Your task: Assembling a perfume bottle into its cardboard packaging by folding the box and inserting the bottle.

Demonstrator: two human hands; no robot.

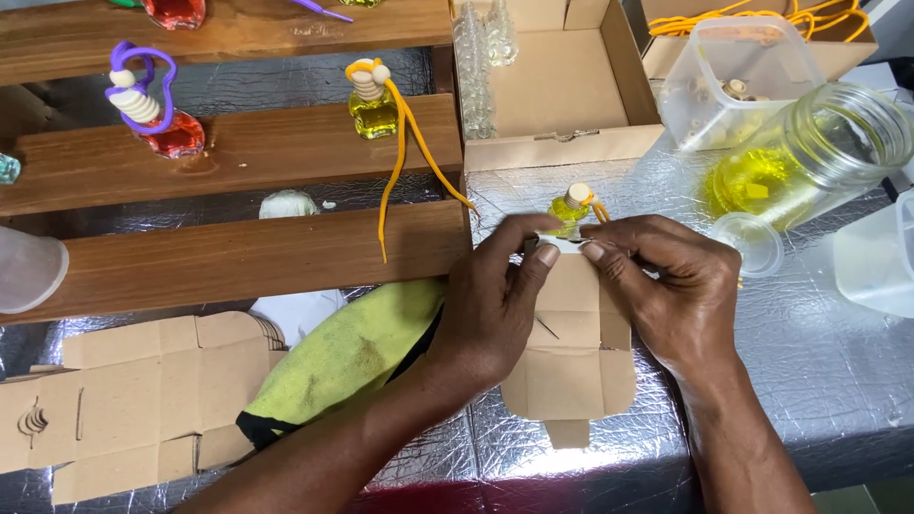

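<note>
Foil-covered desk (819, 381): your left hand (495, 305) and right hand (666, 286) pinch the flat cardboard box (569, 352); the small yellow bottle (572, 205) sits at twelve o'clock, just beyond your fingertips.

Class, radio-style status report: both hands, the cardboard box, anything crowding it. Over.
Left hand and right hand pinch top edge of flat cardboard box. Small yellow bottle just behind fingertips. Yellow-green cloth beside left wrist.
</note>
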